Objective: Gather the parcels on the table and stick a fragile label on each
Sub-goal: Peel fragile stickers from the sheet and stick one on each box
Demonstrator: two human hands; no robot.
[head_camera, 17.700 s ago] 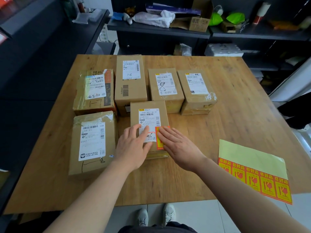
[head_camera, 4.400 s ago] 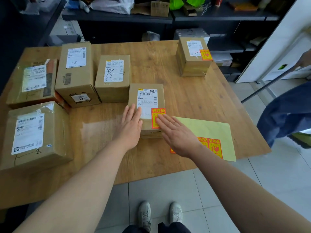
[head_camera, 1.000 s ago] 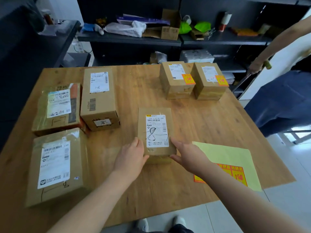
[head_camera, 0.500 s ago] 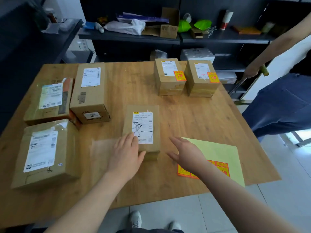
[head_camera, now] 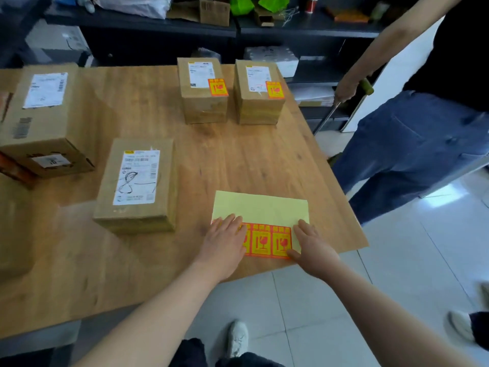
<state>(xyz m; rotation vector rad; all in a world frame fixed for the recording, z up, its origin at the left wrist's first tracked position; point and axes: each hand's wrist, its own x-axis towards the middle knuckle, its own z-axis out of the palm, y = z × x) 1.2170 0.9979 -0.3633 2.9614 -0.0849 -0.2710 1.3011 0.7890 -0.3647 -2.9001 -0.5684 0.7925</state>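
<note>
Both forearms are bare, without sleeves or jewellery. Below the table (head_camera: 158, 260) edge show dark trousers (head_camera: 201, 353) and one white sneaker (head_camera: 238, 337).

This looks like a packing or mailroom workspace: taped cardboard parcels (head_camera: 137, 185) with printed shipping labels sit on a wooden tabletop (head_camera: 251, 160), beside a sheet of fragile stickers (head_camera: 260, 221). Dark shelving (head_camera: 304, 25) behind holds boxes and supplies above a pale tiled floor (head_camera: 397, 274).

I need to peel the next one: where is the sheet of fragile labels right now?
The label sheet lies at the table's near right corner, right of the scribbled parcel, with the left hand and right hand resting on it.
</note>
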